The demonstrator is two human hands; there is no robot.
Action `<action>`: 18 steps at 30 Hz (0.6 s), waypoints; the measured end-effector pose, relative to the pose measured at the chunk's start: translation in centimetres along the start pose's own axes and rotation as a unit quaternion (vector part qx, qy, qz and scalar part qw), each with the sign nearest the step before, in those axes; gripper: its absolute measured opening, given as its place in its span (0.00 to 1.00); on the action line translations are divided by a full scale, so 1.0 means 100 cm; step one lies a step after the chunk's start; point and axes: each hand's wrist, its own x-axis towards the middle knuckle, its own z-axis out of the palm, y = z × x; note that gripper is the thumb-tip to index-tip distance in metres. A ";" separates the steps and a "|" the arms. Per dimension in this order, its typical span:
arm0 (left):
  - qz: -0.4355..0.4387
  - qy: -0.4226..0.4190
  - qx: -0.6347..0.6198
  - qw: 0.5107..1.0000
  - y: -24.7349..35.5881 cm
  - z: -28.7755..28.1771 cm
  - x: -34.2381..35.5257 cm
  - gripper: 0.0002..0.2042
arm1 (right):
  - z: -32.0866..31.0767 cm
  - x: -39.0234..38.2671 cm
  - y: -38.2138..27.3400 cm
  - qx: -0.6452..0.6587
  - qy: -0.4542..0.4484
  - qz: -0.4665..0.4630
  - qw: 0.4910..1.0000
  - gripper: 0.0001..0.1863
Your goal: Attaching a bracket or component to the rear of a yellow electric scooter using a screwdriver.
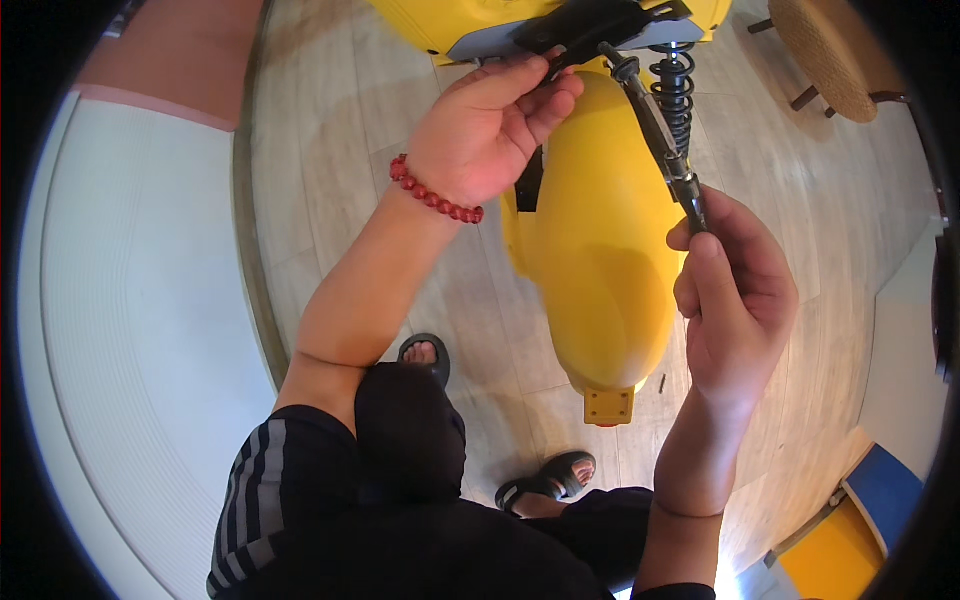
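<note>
My left hand (pixel 490 130), with a red bead bracelet at its wrist, is raised to the underside of a yellow vehicle body (pixel 410 22). Its thumb and fingers pinch the edge of a black bracket-like part (pixel 590 25). Lower and to the right, my right hand (pixel 740 290) is closed around the lower end of a slim metal-and-black rod (pixel 655 130). The rod slants up to the black part and has a dark collar near its top; its exact kind is unclear. Beside it stands a black coil-spring shock absorber (pixel 675 95). Behind both hands extends a long, rounded yellow fender (pixel 605 250).
A small dark piece (pixel 662 384) lies on the wood-look floor (pixel 480 330) by the fender's yellow end bracket (pixel 610 407). A woven-seat stool (pixel 825 60) stands far right, a blue-and-yellow object (pixel 850 520) near right. A white panel (pixel 150 300) runs along the left.
</note>
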 end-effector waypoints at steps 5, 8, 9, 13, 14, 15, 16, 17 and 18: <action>0.068 0.025 -0.026 0.997 -0.004 0.009 -0.013 0.08 | 0.024 0.004 0.004 -0.019 0.009 -0.006 1.000 0.13; 0.127 0.018 -0.005 0.992 -0.005 0.011 -0.015 0.06 | 0.035 0.007 0.006 -0.044 0.029 -0.003 0.999 0.13; 0.165 0.000 0.023 0.986 -0.007 0.011 -0.014 0.06 | 0.037 0.008 0.006 -0.048 0.032 -0.005 0.998 0.13; 0.213 0.000 0.028 0.977 -0.009 0.008 -0.008 0.06 | 0.048 0.012 0.012 -0.051 0.061 -0.043 0.996 0.13; 0.227 0.010 0.038 0.973 -0.008 0.009 -0.009 0.06 | 0.050 0.012 0.012 -0.051 0.060 -0.041 0.996 0.13; 0.241 0.018 0.046 0.969 -0.007 0.011 -0.008 0.06 | 0.051 0.012 0.011 -0.059 0.064 -0.040 0.995 0.13; 0.241 0.019 0.043 0.969 -0.007 0.013 -0.008 0.06 | 0.052 0.012 0.010 -0.067 0.068 -0.040 0.995 0.13; 0.263 0.023 0.064 0.962 -0.007 0.015 -0.007 0.07 | 0.053 0.011 0.008 -0.070 0.068 -0.040 0.994 0.13; 0.288 0.023 0.085 0.954 -0.006 0.015 -0.004 0.07 | 0.055 0.012 0.009 -0.096 0.071 -0.040 0.992 0.13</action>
